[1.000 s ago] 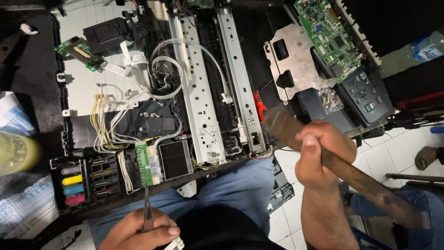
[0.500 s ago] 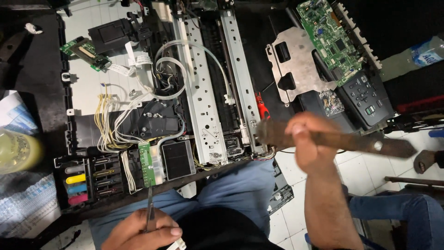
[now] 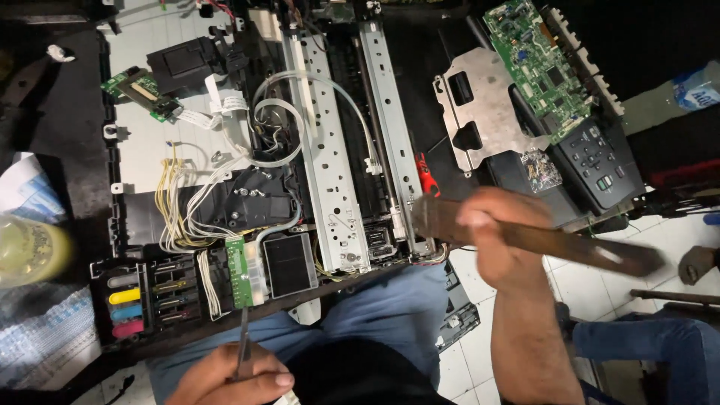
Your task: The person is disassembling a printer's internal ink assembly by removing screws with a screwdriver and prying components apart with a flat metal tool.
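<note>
An opened printer rests across my lap, its metal rails, white tubing and yellow wires exposed. My left hand pinches a thin metal tool whose tip points up at a small green circuit board by the print carriage. My right hand grips a long, flat brown metal bar. The bar lies almost level, its left end near the printer's right front corner and its right end blurred over the tiled floor.
Coloured ink tanks sit at the printer's front left. A metal plate, a green main board and a button panel lie at the right. A yellowish bottle stands at the left. Another person's foot shows at right.
My right hand has swung the brown bar from a steep downward slant to nearly level. My left hand and its thin tool have stayed in place.
</note>
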